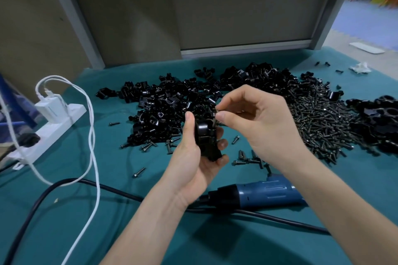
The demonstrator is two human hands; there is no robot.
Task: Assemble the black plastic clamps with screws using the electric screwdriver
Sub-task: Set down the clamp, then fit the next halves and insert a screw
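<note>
**Bench entry: clamp in left hand, screw at its top edge**

Clock bearings are taken from the clamp I hold, with 12 pointing away from me.

- The table (64, 221) is covered in a teal cloth. A grey partition panel (243, 15) stands along its far edge at 12.
- A pile of black clamp parts (168, 101) spreads from 10 to 1, just behind my hands.
- A pile of dark screws (318, 122) lies at 3. Beyond it, also at 3, is a heap of larger black parts (374, 120) at the frame edge.
- A white power strip (43, 135) sits at 9. A white cable (92, 135) loops from it toward 7.
- The electric screwdriver (262, 193), with a blue body, lies flat on the cloth at 5. No hand holds it, and part of it is hidden under my right forearm. Its black cord (107, 187) runs off toward 8.
- My left hand (193, 170) grips one black plastic clamp (205, 137), lifted off the cloth. The thumb is up its left side and the fingers wrap round the right.
- My right hand (258, 122) pinches a screw (215, 121) between thumb and forefinger, touching the clamp's top right edge. I cannot tell whether it sits in a hole.
- Loose screws (247, 158) lie on the cloth at 4. A single screw (139, 172) lies at 8.
</note>
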